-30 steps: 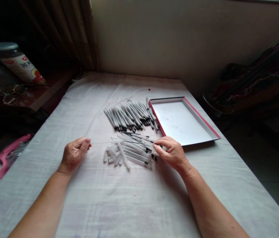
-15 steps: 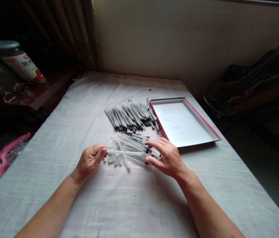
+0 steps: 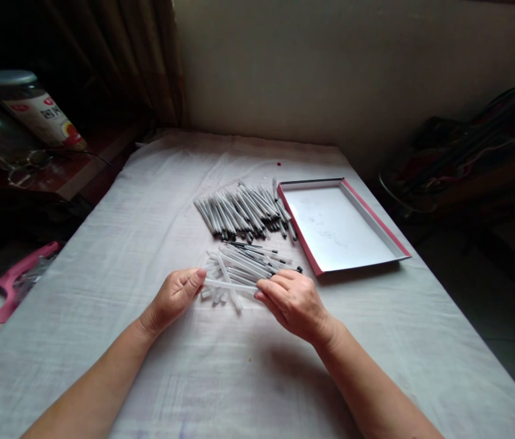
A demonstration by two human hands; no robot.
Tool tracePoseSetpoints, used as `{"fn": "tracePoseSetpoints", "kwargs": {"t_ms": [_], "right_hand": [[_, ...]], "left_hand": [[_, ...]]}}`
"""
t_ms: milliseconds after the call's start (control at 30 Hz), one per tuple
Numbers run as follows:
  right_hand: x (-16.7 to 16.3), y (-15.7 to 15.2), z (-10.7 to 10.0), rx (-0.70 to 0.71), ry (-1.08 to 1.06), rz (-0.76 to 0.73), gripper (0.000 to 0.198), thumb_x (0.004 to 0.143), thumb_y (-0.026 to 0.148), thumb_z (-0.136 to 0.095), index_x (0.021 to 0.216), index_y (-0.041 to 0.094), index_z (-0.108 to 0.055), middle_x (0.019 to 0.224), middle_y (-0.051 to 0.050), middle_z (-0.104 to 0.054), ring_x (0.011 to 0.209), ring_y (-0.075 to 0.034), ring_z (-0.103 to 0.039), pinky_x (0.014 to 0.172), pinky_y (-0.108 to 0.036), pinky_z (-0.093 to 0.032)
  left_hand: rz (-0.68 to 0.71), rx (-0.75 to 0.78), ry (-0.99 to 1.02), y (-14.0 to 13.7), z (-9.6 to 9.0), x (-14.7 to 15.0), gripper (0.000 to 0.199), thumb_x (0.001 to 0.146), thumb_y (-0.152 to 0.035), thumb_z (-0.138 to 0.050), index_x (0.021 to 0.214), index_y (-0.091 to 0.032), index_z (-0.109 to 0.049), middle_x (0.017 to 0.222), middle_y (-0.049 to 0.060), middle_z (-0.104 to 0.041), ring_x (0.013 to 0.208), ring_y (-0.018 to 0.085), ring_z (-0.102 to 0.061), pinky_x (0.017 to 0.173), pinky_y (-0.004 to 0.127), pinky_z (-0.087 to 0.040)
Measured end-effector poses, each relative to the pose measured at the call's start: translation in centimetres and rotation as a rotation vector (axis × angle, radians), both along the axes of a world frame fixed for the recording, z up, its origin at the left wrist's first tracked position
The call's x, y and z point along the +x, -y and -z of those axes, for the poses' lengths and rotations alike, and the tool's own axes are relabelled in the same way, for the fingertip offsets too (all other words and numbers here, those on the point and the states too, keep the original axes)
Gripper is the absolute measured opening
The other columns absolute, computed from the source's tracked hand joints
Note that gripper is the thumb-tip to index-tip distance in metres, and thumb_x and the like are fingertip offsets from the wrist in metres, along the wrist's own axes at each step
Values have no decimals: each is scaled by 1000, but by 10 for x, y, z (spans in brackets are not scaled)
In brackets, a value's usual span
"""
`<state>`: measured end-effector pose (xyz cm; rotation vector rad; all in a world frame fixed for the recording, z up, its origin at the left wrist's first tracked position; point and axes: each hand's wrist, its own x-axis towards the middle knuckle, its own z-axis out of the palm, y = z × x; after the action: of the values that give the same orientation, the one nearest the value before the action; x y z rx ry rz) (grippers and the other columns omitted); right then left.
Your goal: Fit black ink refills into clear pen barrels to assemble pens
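A translucent white pen barrel (image 3: 230,285) stretches between my two hands, low over the cloth. My left hand (image 3: 178,294) pinches its left end between thumb and fingers. Around the right end, the fingers of my right hand (image 3: 291,303) are closed, hiding that end. Behind and beneath it lies a loose pile of pen parts (image 3: 250,261), with clear barrels and thin dark refills. Farther back, a bigger heap of pens (image 3: 234,213) lies side by side, their black ends toward me.
Right of the heap lies a shallow pink-edged box lid (image 3: 344,225) with a white inside. A white cloth (image 3: 147,378) covers the table. On the left are pink-handled scissors (image 3: 5,283), a lidded jar (image 3: 40,113) and a pair of glasses (image 3: 26,167).
My right hand has moved slightly left and closed on the right end of the pen barrel; its fingers were apart before. My left hand keeps its pinch, shifted slightly right.
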<state>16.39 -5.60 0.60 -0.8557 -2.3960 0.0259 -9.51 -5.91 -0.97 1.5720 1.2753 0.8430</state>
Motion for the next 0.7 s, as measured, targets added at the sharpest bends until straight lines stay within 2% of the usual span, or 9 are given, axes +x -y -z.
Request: {"fn": "tracePoseSetpoints", "kwargs": {"t_ms": [100,267,333,400,533,600,700], "right_hand": [[-5,2,0,111,14,33,23,97,28,-49,82,16,-62,60,-2,-59,58,-15,-47,61,-30,-35],[-8,4,2,202,24,61,22,96,29,-52,80,17,-63,58,0,-57,58,-14,-46,60,-30,-32],[-8,4,3,204,41,61,23,96,29,-51,80,18,-63,59,-1,-58,59,-15,-47,61,-30,-33],[-8,4,4,175,52,69,24,96,30,-50,80,19,-63,60,-1,-59,59,-15,-49,61,-30,-35],[-6,2,3,-34,-70,51,22,97,29,-46,88,18,-63,68,-4,-66,63,-16,-56,65,-29,-42],[-5,1,0,-236,-175,37,21,97,30,-46,92,18,-62,74,-4,-68,66,-15,-60,65,-27,-44],[-4,1,-6,-558,-182,10,26,98,32,-43,87,19,-63,65,1,-64,57,-11,-57,55,-21,-40]], "left_hand": [[-30,-134,71,-2,3,-1,56,86,-66,-41,53,-21,-35,46,-6,-31,42,7,-26,39,22,-22],[-52,-238,67,-5,-1,-1,59,82,-70,-43,51,-21,-32,44,-7,-29,40,7,-25,37,21,-20],[-40,-251,39,-5,-4,-2,58,83,-69,-42,51,-22,-32,43,-7,-28,39,7,-24,38,22,-20],[-36,-200,1,-5,-6,-3,57,85,-67,-40,51,-22,-32,44,-6,-29,39,7,-25,38,22,-21],[-18,140,-140,-3,-10,-3,53,91,-59,-37,55,-20,-41,50,-3,-40,47,10,-38,46,23,-33],[8,326,-217,-2,-11,-1,47,93,-53,-37,65,-19,-52,59,-1,-50,55,12,-47,54,23,-40],[24,503,-274,-1,-11,2,36,95,-45,-39,84,-18,-59,73,2,-60,65,14,-55,64,24,-45]]}}
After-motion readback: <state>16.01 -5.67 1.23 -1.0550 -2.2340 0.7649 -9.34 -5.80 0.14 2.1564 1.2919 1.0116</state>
